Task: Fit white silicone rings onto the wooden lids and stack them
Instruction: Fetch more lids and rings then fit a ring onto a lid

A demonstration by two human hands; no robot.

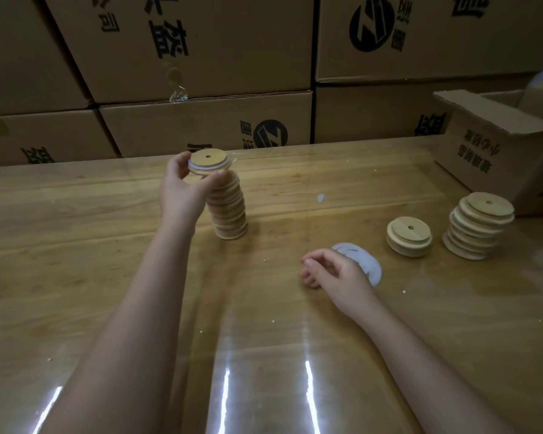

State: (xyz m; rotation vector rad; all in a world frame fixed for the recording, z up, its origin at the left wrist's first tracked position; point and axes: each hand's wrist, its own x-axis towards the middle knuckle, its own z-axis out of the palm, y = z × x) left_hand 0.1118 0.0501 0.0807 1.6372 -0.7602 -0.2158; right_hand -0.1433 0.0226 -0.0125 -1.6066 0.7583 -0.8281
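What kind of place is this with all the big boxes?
Probably a warehouse or packing workshop: printed cardboard cartons stacked behind the wooden table, an open carton on it, and stacks of wooden lids, the left hand holding one lid.

Dim, warm light; glare streaks on the glossy table [264,371]; edges bowed.

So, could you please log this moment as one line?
left hand: holds lid over tall stack | right hand: open, by white rings
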